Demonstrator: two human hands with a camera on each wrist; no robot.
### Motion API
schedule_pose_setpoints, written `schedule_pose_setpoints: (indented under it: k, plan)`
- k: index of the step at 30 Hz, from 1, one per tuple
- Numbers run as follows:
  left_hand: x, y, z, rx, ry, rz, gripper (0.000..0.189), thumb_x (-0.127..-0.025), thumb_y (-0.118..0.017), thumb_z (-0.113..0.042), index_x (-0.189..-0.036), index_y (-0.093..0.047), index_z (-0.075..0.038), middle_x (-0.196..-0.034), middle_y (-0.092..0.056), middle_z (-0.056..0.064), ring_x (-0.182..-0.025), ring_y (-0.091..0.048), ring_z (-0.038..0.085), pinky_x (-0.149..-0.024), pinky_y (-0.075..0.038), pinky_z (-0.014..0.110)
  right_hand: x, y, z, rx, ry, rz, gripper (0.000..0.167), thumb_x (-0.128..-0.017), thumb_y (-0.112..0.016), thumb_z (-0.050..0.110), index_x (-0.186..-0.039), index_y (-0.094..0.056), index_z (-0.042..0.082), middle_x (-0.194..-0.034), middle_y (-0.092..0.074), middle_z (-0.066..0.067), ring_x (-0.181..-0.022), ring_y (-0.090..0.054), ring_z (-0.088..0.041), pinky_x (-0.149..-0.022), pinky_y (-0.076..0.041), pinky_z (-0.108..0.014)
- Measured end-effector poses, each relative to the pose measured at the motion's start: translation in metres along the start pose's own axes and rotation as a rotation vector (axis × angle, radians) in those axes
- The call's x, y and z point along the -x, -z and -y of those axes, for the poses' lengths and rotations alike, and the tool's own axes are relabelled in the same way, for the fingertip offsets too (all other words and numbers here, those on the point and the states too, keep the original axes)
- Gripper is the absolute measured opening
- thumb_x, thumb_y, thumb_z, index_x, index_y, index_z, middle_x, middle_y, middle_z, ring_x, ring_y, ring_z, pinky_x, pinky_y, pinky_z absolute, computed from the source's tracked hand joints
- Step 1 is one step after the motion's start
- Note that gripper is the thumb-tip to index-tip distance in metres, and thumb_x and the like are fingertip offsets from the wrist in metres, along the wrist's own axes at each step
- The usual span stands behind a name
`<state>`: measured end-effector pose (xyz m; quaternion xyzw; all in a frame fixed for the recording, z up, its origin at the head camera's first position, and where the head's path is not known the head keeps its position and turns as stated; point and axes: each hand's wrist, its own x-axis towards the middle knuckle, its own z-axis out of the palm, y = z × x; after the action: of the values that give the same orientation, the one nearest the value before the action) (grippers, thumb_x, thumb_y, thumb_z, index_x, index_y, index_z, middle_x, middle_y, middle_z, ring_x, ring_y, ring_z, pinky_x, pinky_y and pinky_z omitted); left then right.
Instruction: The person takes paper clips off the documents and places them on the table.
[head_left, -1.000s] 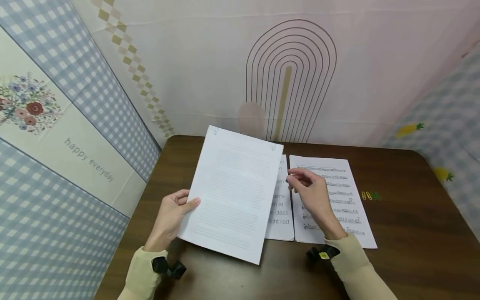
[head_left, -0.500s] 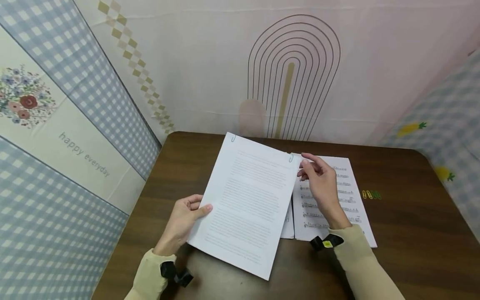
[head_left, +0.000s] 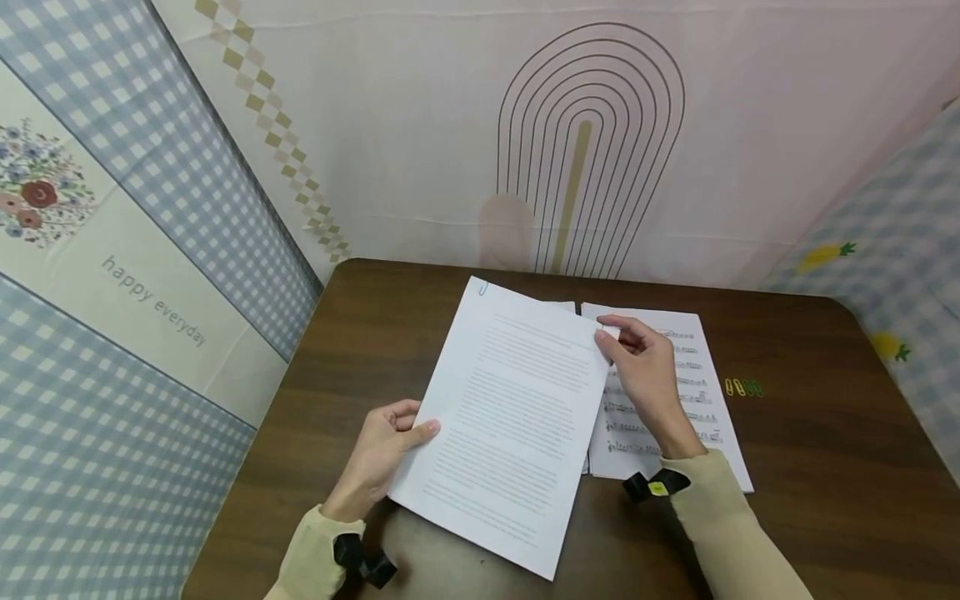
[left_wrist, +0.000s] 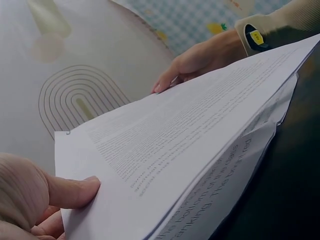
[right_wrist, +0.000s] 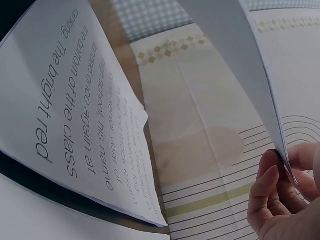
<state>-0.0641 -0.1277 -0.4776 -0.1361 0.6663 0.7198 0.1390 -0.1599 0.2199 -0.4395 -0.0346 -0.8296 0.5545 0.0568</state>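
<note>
Clipped pages (head_left: 510,425) have shifted rightward, pinched by left hand (head_left: 378,450) and right hand (head_left: 647,371); left-edge cloth (head_left: 153,300) reads "happy everyday".

Brown table (head_left: 840,467), patterned walls (head_left: 405,142).

Cream sleeves (head_left: 723,512), black wristbands (head_left: 348,551), one yellow tag (head_left: 657,489).

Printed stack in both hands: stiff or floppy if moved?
Probably fairly stiff for paper: the printed stack spans left hand and right hand nearly flat. The paper clip should keep one corner together; with no clip showing along the bottom, it might fan there.
</note>
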Motion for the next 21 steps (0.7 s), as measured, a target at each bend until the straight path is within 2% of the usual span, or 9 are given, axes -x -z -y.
schedule_pose_setpoints:
  k: [9,16,21]
  plan:
    - [0.001,-0.003,0.008,0.009,0.015,0.090,0.036,-0.097,-0.077,0.000,-0.128,-0.065,0.015,-0.097,-0.085,0.008,-0.079,-0.080,0.015,-0.072,-0.065,0.030,0.000,0.004,-0.002,0.031,-0.017,0.004,0.029,-0.106,-0.072,0.022,-0.131,-0.077,0.008,-0.095,-0.063,0.004,-0.084,-0.055,-0.011,-0.068,-0.045,-0.017]
    - [0.003,-0.002,0.009,-0.089,0.009,0.175,0.034,-0.097,-0.075,0.001,-0.127,-0.066,0.015,-0.100,-0.085,0.015,-0.078,-0.080,0.016,-0.071,-0.065,0.030,-0.001,0.007,-0.006,0.061,0.006,0.046,0.026,-0.106,-0.071,0.018,-0.128,-0.077,0.006,-0.091,-0.059,0.000,-0.079,-0.051,-0.012,-0.066,-0.041,-0.020]
    - [0.003,0.000,0.010,-0.110,0.012,0.214,0.036,-0.097,-0.076,0.000,-0.128,-0.065,0.015,-0.100,-0.085,0.017,-0.078,-0.080,0.016,-0.071,-0.066,0.030,-0.001,0.010,-0.010,0.065,0.018,0.089,0.027,-0.106,-0.071,0.019,-0.130,-0.076,0.006,-0.089,-0.052,-0.002,-0.078,-0.046,-0.014,-0.065,-0.038,-0.023]
